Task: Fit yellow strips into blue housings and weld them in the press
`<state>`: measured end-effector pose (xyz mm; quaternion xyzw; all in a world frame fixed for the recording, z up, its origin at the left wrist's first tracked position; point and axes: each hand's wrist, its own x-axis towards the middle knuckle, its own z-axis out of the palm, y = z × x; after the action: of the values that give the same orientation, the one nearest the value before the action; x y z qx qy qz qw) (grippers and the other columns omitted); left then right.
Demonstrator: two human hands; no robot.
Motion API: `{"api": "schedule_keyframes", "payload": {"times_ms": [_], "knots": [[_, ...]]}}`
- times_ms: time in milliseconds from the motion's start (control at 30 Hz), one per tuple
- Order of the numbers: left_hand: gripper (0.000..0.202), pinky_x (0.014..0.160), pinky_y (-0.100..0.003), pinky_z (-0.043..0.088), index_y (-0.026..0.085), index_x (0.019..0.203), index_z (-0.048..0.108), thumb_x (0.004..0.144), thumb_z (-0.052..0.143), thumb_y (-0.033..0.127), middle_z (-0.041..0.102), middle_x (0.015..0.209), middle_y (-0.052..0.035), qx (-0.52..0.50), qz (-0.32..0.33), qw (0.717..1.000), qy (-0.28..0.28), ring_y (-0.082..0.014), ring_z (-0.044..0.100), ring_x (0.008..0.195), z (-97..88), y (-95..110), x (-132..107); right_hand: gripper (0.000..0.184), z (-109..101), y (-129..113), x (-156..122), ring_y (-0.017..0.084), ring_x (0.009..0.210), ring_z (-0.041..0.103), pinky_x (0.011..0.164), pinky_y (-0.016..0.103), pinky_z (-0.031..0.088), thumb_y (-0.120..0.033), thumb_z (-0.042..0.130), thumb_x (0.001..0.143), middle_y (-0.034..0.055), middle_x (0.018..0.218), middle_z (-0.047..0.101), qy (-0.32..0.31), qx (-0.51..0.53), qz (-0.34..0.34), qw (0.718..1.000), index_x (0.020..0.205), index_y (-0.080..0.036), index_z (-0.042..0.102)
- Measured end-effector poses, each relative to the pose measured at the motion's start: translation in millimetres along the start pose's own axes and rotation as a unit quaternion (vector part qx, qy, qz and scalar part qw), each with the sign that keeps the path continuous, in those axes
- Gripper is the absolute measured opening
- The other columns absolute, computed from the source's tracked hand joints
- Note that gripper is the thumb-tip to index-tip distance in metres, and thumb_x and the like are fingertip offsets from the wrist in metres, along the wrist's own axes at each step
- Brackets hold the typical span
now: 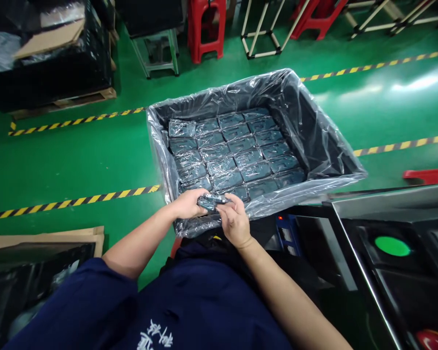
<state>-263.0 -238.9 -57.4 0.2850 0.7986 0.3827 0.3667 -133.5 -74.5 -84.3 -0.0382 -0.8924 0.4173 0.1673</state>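
Observation:
Between my two hands is a dark part in clear plastic wrap (211, 201), held over the near edge of a large black bin (316, 141). My left hand (189, 204) is closed on its left end. At the right end, the fingers of my right hand (235, 219) pinch it. Clear plastic sheeting lines the bin and hangs over its rim. Inside, rows of similar dark wrapped parts (237, 146) lie side by side. The exact kind of part cannot be made out.
A metal-edged machine or bench (365, 272) with a green round button (392, 246) stands close on my right. Beyond the bin are red stools (206, 29) and a pipe frame (263, 34). Black crates on a pallet (51, 63) stand at the far left. Striped tape (76, 201) marks the green floor.

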Motion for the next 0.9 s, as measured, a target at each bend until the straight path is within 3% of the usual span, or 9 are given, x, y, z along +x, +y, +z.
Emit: {"api": "schedule_keyframes", "payload": {"times_ms": [133, 267, 400, 533, 600, 667, 800, 900], "knots": [[0.035, 0.076, -0.028, 0.046, 0.019, 0.101, 0.063, 0.067, 0.071, 0.023, 0.067, 0.091, 0.0008, -0.012, -0.013, 0.999, 0.028, -0.0176, 0.06, 0.082, 2.0, 2.1, -5.2, 0.017, -2.3, -6.5, 3.1, 0.021, 0.089, 0.065, 0.078, 0.039, 0.059, -0.033, 0.055, 0.092, 0.013, 0.109, 0.063, 0.047, 0.024, 0.074, 0.996, 0.101, -0.02, 0.063], [0.035, 0.075, -0.028, 0.046, 0.019, 0.101, 0.063, 0.068, 0.072, 0.024, 0.068, 0.09, 0.0007, -0.003, -0.026, 0.998, 0.055, -0.018, 0.061, 0.081, 6.1, 3.7, -10.8, 0.041, -10.5, -18.6, 11.3, 0.018, 0.066, 0.061, 0.067, 0.035, 0.057, -0.043, 0.066, 0.085, 0.0055, 0.086, 0.066, -0.022, 0.044, 0.166, 0.985, 0.116, -0.018, 0.054], [0.039, 0.078, -0.03, 0.045, 0.019, 0.107, 0.06, 0.07, 0.072, 0.025, 0.068, 0.096, -0.0012, -0.025, -0.039, 0.994, 0.095, -0.0195, 0.061, 0.087, 8.9, 4.0, -13.3, 0.038, -13.6, -25.4, 14.5, 0.017, 0.071, 0.062, 0.069, 0.034, 0.056, -0.044, 0.07, 0.081, 0.0072, 0.093, 0.064, -0.023, 0.046, 0.123, 0.991, 0.108, -0.019, 0.059], [0.043, 0.079, -0.03, 0.046, 0.018, 0.109, 0.059, 0.068, 0.073, 0.025, 0.067, 0.097, -0.0016, -0.06, -0.032, 0.994, 0.084, -0.0195, 0.061, 0.088, 12.3, 2.3, -14.2, 0.032, -8.7, -25.4, 12.4, 0.015, 0.063, 0.059, 0.062, 0.031, 0.056, -0.038, 0.068, 0.084, 0.0066, 0.093, 0.064, -0.009, 0.062, 0.129, 0.99, 0.111, -0.021, 0.063], [0.043, 0.078, -0.03, 0.046, 0.019, 0.107, 0.059, 0.067, 0.073, 0.024, 0.066, 0.096, -0.001, -0.053, -0.034, 0.995, 0.081, -0.019, 0.06, 0.087, 14.0, 0.9, -15.1, 0.015, -7.2, -25.5, 11.8, 0.016, 0.066, 0.061, 0.067, 0.032, 0.056, -0.034, 0.063, 0.089, 0.0047, 0.085, 0.066, 0.0, 0.054, 0.107, 0.993, 0.097, -0.022, 0.068], [0.039, 0.076, -0.029, 0.045, 0.019, 0.104, 0.059, 0.067, 0.073, 0.023, 0.065, 0.092, 0.0002, -0.041, -0.036, 0.995, 0.079, -0.0179, 0.059, 0.084, 14.7, 0.0, -16.4, 0.015, -7.1, -26.0, 11.7, 0.018, 0.074, 0.063, 0.074, 0.032, 0.055, -0.029, 0.057, 0.093, 0.0041, 0.081, 0.067, -0.007, 0.043, 0.062, 0.997, 0.085, -0.023, 0.068], [0.041, 0.074, -0.028, 0.045, 0.019, 0.103, 0.058, 0.069, 0.075, 0.032, 0.065, 0.091, 0.0005, -0.017, -0.005, 0.999, 0.04, -0.0168, 0.058, 0.081, 11.9, 1.1, -19.4, 0.021, -5.9, -24.8, 9.8, 0.019, 0.079, 0.062, 0.075, 0.032, 0.052, -0.025, 0.049, 0.096, 0.0052, 0.08, 0.064, -0.053, 0.01, 0.036, 0.998, 0.081, -0.022, 0.064], [0.038, 0.077, -0.028, 0.046, 0.019, 0.107, 0.06, 0.079, 0.067, 0.044, 0.066, 0.098, -0.001, -0.024, 0.04, 0.999, 0.0, -0.0161, 0.059, 0.085, 10.6, 2.2, -19.8, 0.023, -2.4, -22.1, 5.1, 0.02, 0.078, 0.06, 0.074, 0.032, 0.051, -0.026, 0.044, 0.098, 0.0059, 0.083, 0.061, -0.082, -0.025, 0.026, 0.996, 0.084, -0.022, 0.062]]}}
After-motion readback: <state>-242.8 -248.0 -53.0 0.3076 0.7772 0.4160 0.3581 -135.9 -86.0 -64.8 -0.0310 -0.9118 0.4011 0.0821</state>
